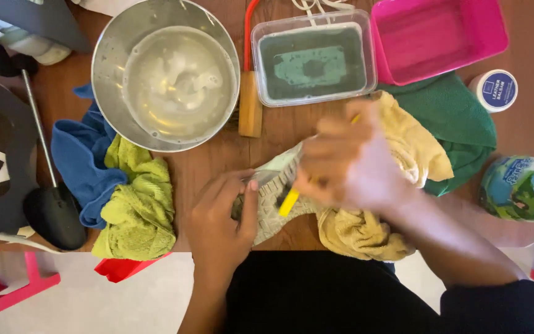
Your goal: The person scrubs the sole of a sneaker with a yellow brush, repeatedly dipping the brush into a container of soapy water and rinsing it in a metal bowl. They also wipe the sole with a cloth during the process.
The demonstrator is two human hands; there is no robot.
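My left hand (220, 219) grips the toe end of a pale shoe (274, 198) turned sole-up at the table's near edge. My right hand (353, 164), blurred by motion, is closed around a yellow-handled brush (289, 201) pressed against the shoe's sole. The shoe rests on a crumpled yellow cloth (360, 232) that spreads under my right wrist. Most of the shoe's upper is hidden behind my hands.
A steel bowl (111, 55) of soapy water stands at the back left. Beside it are a wooden-handled brush (250, 105), a clear tub (312, 59) and a pink tub (437, 37). Green (465, 124), lime (140, 204) and blue (78, 161) cloths lie around, with a small round tin (494, 89) and a wipes pack (523, 188).
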